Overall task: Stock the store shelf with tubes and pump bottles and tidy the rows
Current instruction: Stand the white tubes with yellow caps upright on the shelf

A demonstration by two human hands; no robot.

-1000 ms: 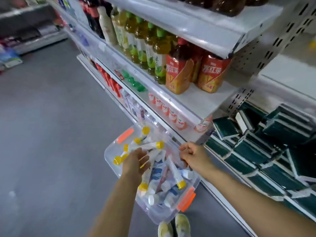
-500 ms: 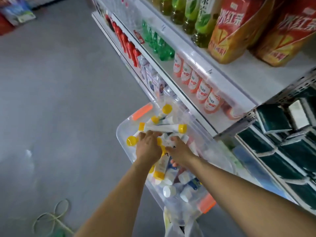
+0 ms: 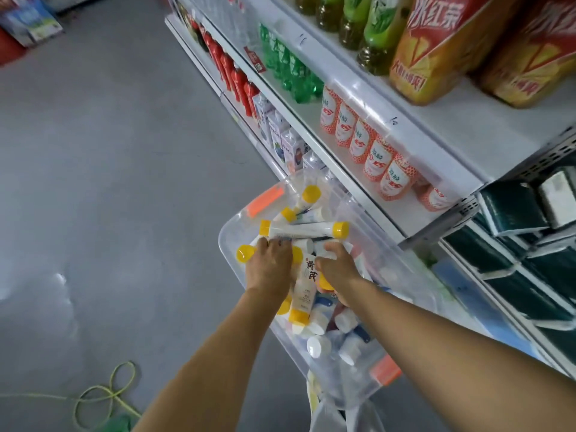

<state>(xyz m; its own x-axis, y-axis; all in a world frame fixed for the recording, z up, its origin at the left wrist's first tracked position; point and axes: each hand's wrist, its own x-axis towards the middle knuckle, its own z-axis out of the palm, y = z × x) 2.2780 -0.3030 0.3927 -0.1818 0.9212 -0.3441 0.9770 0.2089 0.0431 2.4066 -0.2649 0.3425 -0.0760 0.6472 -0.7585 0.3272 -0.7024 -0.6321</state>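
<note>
Tubes (image 3: pixel 304 233) with yellow and white caps lie heaped in the clear plastic bin (image 3: pixel 232 236) below me, beside the shelf (image 3: pixel 352 194). My left hand (image 3: pixel 270 267) reaches down into the pile, fingers curled among yellow-capped tubes; whether it grips one I cannot tell. My right hand (image 3: pixel 335 268) is just beside it, fingers bent over white caps, grip unclear too. Drink bottles (image 3: pixel 381 166) fill the shelf to the right.

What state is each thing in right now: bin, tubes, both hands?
Clear bin: open, no lid, full of loose tubes.
Yellow-capped tubes: capped, lying jumbled.
Left hand: down in the bin, on the tubes.
Right hand: down in the bin, on the tubes.
</note>
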